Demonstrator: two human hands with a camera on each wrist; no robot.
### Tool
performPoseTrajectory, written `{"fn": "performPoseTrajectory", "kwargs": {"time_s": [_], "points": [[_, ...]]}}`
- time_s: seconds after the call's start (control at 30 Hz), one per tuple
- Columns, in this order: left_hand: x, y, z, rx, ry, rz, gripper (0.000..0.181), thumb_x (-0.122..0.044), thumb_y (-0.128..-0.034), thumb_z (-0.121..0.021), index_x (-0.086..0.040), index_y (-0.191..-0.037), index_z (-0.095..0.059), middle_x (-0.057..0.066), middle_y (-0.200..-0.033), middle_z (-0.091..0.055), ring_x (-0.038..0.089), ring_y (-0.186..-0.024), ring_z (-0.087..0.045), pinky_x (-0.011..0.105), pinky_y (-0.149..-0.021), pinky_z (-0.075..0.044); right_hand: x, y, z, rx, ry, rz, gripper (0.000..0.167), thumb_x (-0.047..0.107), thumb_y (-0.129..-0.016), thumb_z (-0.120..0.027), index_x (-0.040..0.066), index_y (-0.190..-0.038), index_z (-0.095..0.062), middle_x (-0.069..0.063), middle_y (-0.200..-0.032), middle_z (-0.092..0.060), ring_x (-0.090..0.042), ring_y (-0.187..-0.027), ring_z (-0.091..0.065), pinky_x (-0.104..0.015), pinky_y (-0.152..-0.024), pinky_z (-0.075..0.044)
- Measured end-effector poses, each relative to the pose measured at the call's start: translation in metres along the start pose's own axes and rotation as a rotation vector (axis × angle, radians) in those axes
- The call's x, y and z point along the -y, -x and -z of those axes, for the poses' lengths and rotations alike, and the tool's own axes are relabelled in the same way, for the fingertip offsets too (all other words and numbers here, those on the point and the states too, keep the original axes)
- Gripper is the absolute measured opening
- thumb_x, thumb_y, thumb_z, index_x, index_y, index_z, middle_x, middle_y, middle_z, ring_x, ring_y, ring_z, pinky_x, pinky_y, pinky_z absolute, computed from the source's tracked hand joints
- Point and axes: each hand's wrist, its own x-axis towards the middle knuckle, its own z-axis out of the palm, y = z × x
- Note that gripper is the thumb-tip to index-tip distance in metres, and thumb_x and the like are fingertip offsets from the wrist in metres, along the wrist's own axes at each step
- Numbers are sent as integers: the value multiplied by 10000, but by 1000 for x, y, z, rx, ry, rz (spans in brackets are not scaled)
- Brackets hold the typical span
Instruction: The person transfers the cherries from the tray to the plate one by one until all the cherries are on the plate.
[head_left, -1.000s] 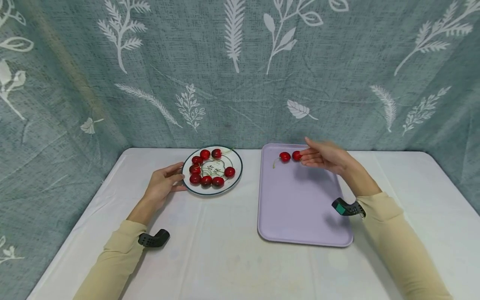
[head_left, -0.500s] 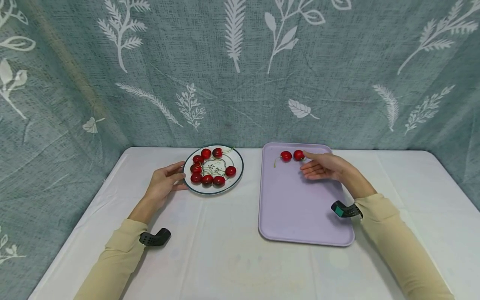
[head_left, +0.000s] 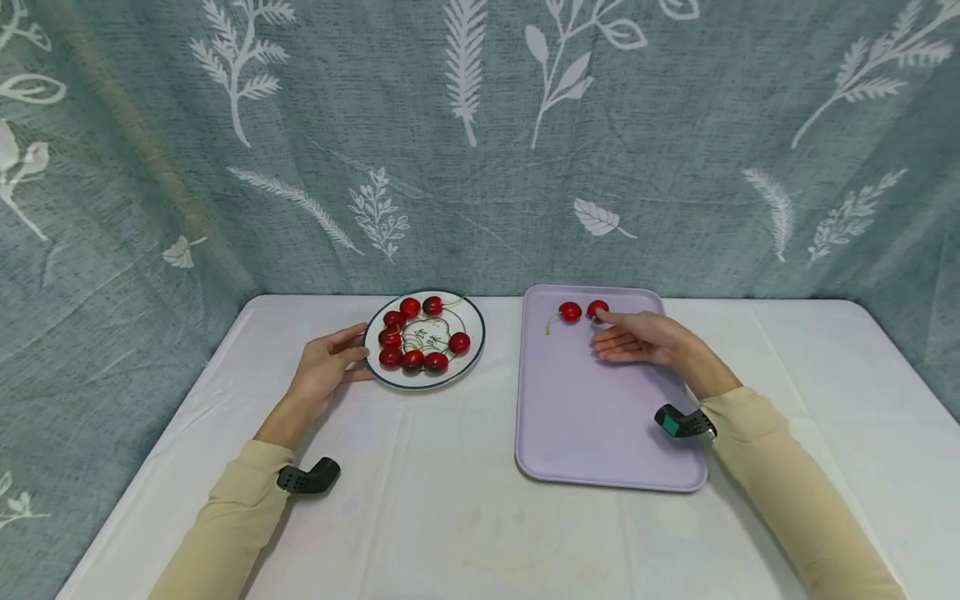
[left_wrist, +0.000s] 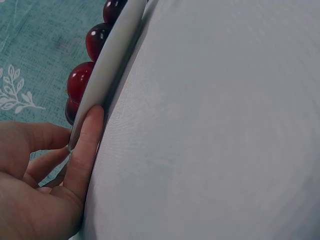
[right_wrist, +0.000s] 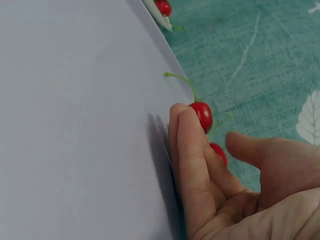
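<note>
My left hand [head_left: 321, 371] grips the left rim of a round white plate [head_left: 476, 367] with a dark edge; in the left wrist view one finger [left_wrist: 85, 155] lies against its underside. Several dark red cherries [head_left: 412, 361] with stems form a ring on that plate. My right hand [head_left: 641, 337] hovers over the lilac tray [head_left: 592, 433], fingers nearly straight and thumb apart from them. At the tray's far end lie two cherries, a left cherry [head_left: 570, 312] and a right cherry [head_left: 597, 307]. The right thumb tip overlaps the right cherry's near side; contact is unclear.
A white cloth [head_left: 450, 517] covers the table, and a grey-green leaf-print curtain [head_left: 450, 208] rises behind its far edge. Each wrist wears a black device, the left device [head_left: 309, 477] and the right device [head_left: 684, 421]. The tray has a low raised rim.
My right hand has shifted slightly toward me, away from the right cherry, which now shows more fully. The left hand, the plate and its cherries stay in place.
</note>
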Motion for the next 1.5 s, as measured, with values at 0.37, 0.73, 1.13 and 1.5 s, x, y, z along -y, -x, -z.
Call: {"fn": "performPoseTrajectory", "kwargs": {"time_s": [0.37,0.73,1.13,1.5], "points": [[4,-1,0,-4,2,-4,531,-9,-996,-489,-56,-1511,-366,206,-1476,-377,88,-971,-579,245,-802,-607,7,-16,-21,-27,-27,5,457,344,-1034,-479,19,-822,-720,-76,-751,-725,-142,-696,-713,-228,-688,-624],[1,1,-2,-3,0,-11,535,-15,-998,-491,-64,-1515,-360,207,-1487,-365,179,-1078,-561,236,-798,-607,6,-14,-22,-32,-17,24,203,132,-1012,-528,0,-956,-672,-65,-784,-722,-137,-717,-712,-224,-725,-620],[3,-1,0,-10,1,-18,530,-5,-994,-490,-54,-1508,-372,207,-1458,-379,100,-984,-572,238,-799,-607,21,11,-21,-205,422,153,253,78,-952,-619,-157,-1025,-678,-52,-671,-696,-106,-574,-670,-242,-605,-623],[4,-1,0,-7,3,-25,534,-6,-992,-497,-58,-1509,-372,209,-1456,-372,84,-956,-573,235,-799,-606,31,25,-22,-447,886,297,215,93,-896,-689,-111,-941,-741,-103,-672,-716,-113,-581,-672,-446,-868,-571]]}}
